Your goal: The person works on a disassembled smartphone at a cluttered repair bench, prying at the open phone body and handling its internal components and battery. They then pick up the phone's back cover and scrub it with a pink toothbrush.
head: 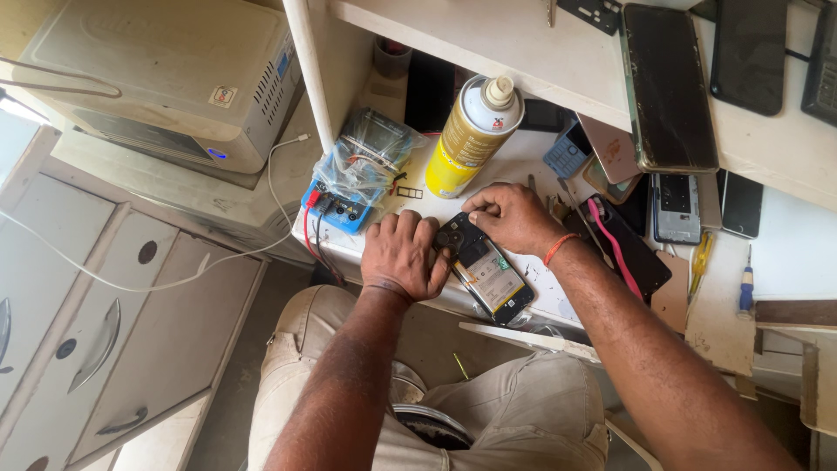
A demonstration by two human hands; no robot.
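An opened smartphone (pixel 485 271) lies back-up at the white workbench's (pixel 789 227) near edge, its long axis running from ten o'clock to four o'clock, camera end at ten. The left hand (pixel 403 255), fingers curled, presses that end, seemingly to steady it. The right hand (pixel 510 216) pinches down at its upper edge.

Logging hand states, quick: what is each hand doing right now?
Left hand: closed over the opened phone, holding it on the bench.
Right hand: fingers curled, pinching at the phone's top end; any tool is hidden.
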